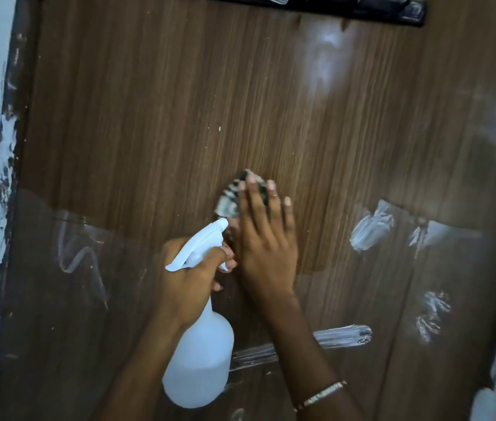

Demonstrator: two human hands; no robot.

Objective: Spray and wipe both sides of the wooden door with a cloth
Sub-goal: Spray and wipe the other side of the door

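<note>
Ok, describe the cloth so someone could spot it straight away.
On the brown wooden door, look just above the white spray bottle. The cloth is the black-and-white patterned wad under the right hand, unlike the plain white smears nearby.

Gripped the spray bottle (pixel 199 357) by its neck in the curled left hand (pixel 190 278); pressed the right hand (pixel 266 247) flat on the cloth (pixel 227 202), fingers (pixel 254 205) straight and close together; held both forearms raised.

Brown wooden door (pixel 149 117), white-smeared low; patterned cloth (pixel 227 200) flat on it; white spray bottle (pixel 201 354) just below.
</note>
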